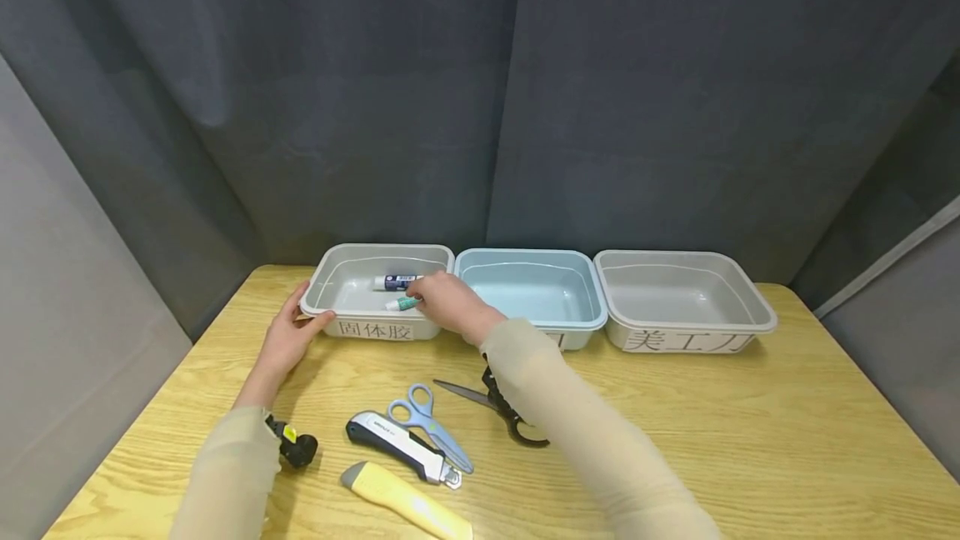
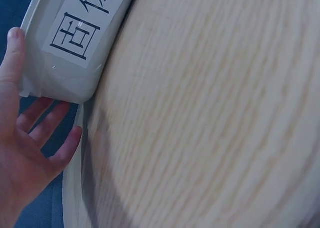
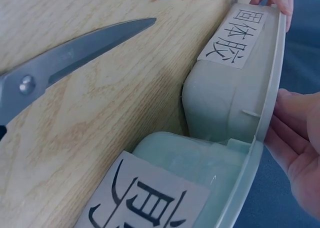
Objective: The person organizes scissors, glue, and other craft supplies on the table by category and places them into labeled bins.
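- Foremost, a yellow plastic utility knife [image 1: 408, 502] lies on the wood-grain table [image 1: 750, 423].
- Left hand [image 1: 288, 337] grasps a grey plastic bin [image 1: 345, 290] by one corner.
- Right hand [image 1: 453, 302]: at the green-and-white cylindrical glue stick [image 1: 402, 304] inside this bin; finger closure cannot be determined.

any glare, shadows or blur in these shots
Head view: pale glints on the floors of the blue bin and right bin; left wrist view: a shadow on the table near the left hand, wood grain slightly soft; right wrist view: a bright highlight on the screw of the black scissors.
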`<action>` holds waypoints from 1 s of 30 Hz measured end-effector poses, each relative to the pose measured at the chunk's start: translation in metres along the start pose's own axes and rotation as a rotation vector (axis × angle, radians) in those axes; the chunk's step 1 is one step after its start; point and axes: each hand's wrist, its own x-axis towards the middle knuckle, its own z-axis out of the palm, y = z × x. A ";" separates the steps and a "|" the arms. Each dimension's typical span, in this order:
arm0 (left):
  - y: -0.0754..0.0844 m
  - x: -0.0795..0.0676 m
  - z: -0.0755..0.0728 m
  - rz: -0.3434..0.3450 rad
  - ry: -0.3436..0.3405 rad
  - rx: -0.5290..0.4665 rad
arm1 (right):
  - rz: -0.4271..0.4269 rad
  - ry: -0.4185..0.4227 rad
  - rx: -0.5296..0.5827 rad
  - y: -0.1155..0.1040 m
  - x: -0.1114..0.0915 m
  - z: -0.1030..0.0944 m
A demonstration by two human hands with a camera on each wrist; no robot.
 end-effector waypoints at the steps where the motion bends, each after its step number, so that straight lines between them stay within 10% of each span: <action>1: 0.000 0.001 0.000 0.002 -0.001 -0.002 | -0.007 0.003 0.009 0.001 -0.002 -0.001; 30: -0.003 0.004 -0.003 0.019 -0.001 0.003 | -0.101 0.104 0.108 0.021 -0.057 -0.019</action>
